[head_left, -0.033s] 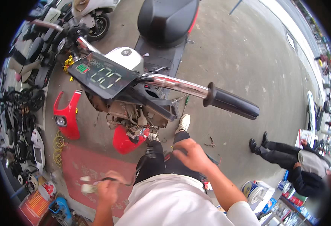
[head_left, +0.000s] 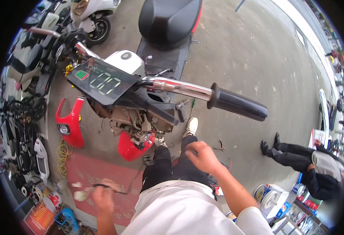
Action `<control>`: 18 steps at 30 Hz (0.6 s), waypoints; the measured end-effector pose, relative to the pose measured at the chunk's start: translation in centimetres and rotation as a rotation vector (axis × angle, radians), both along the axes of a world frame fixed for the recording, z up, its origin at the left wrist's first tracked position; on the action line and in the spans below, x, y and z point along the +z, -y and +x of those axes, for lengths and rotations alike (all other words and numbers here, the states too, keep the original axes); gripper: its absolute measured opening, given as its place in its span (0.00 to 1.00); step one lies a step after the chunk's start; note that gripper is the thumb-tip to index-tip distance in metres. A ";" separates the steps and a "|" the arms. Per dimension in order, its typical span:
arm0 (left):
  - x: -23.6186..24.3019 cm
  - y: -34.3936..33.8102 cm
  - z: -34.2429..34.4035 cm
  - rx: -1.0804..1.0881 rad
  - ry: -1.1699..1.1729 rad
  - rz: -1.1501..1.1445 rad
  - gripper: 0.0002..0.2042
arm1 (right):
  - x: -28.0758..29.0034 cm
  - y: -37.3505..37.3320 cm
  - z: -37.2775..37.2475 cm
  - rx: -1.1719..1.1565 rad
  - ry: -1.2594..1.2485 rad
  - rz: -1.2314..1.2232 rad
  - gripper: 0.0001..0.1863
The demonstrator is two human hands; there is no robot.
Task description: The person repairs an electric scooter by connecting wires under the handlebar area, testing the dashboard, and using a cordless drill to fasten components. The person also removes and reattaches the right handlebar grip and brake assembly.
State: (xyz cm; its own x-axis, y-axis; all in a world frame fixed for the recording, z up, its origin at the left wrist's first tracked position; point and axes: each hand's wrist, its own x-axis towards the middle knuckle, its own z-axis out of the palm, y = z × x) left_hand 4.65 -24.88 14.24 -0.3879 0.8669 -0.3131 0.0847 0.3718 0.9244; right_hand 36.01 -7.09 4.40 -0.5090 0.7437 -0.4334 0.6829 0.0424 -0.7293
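My left hand (head_left: 104,196) is closed round a thin black cable (head_left: 119,191), low at the left over the red mat. A blurred whitish piece (head_left: 80,196) sticks out on its left side; its kind is unclear. A stretch of cable hangs between this hand and my legs. My right hand (head_left: 203,157) is in front of my right thigh, its fingers curled in; what they hold, if anything, is hidden. Ahead stands a scooter with a lit display (head_left: 101,81), a black handlebar grip (head_left: 240,105) and exposed wiring (head_left: 140,122) above a red fender (head_left: 131,148).
A red front panel (head_left: 71,125) with a headlamp and a coiled yellow hose (head_left: 63,158) lie on the floor at left. A power drill (head_left: 182,111) lies beyond my foot. Parked scooters line the left side. At right a person in dark trousers (head_left: 295,156) is near shelves.
My left hand has shifted left and slightly down with the cable. The right hand has moved a little to the right. The scooter sits slightly further left in view.
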 end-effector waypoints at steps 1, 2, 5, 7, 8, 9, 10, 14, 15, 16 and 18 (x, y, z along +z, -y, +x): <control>0.8 -0.4 -1.4 0.182 -0.010 -0.007 0.11 | -1.9 -0.2 1.5 -0.040 0.049 -0.026 0.12; 1.2 -1.0 -2.8 0.368 -0.021 -0.006 0.12 | -3.7 -0.6 2.9 -0.052 0.145 -0.059 0.12; 0.0 -3.4 -10.7 0.412 -0.221 -0.072 0.14 | -8.6 -1.1 6.1 -0.196 0.205 -0.111 0.13; -2.2 -5.2 -15.5 0.403 -0.383 -0.096 0.15 | -11.1 -1.9 6.9 -0.236 0.211 -0.113 0.13; -4.3 -5.3 -18.8 0.380 -0.464 -0.092 0.15 | -12.3 -2.7 6.8 -0.244 0.208 -0.130 0.14; -6.3 -5.1 -22.0 0.359 -0.544 -0.089 0.15 | -13.8 -3.4 6.8 -0.251 0.205 -0.145 0.14; -7.7 -5.2 -24.6 0.346 -0.587 -0.142 0.14 | -16.3 -3.9 6.9 -0.250 0.168 -0.135 0.14; -11.9 -3.6 -26.4 0.437 -0.693 -0.376 0.26 | -23.4 -6.9 4.6 -0.192 0.166 -0.203 0.13; -12.5 -0.8 -26.4 0.357 -0.787 -0.516 0.31 | -24.3 -7.8 3.4 -0.184 0.166 -0.250 0.13; -13.2 2.1 -24.9 0.254 -0.834 -0.650 0.32 | -25.1 -9.3 1.9 -0.178 0.164 -0.287 0.14; -13.6 7.1 -18.7 -0.068 -0.628 -0.469 0.26 | -28.4 -11.7 -1.4 -0.237 0.084 -0.309 0.13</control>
